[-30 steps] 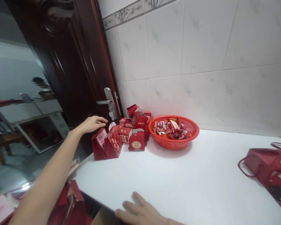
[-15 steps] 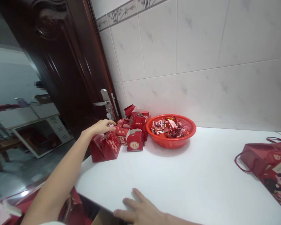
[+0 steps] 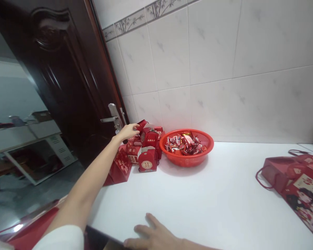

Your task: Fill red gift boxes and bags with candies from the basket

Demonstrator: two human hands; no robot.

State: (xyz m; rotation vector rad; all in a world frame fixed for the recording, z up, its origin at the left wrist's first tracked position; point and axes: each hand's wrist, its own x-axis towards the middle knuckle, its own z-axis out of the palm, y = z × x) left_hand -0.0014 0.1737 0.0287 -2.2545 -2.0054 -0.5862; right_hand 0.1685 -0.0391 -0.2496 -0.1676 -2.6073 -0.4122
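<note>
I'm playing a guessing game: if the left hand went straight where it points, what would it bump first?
The left hand would probably meet the piled red boxes first; depth is unclear.

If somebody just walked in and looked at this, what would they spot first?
Probably the round, bright red plastic basket of shiny wrapped candies, standing on the white tabletop near the wall. Just left of it is a pile of small red cardboard boxes, with the person's left hand at its back. Then, at the far right, a big red gift bag with cartoon figures might catch the eye.
</note>
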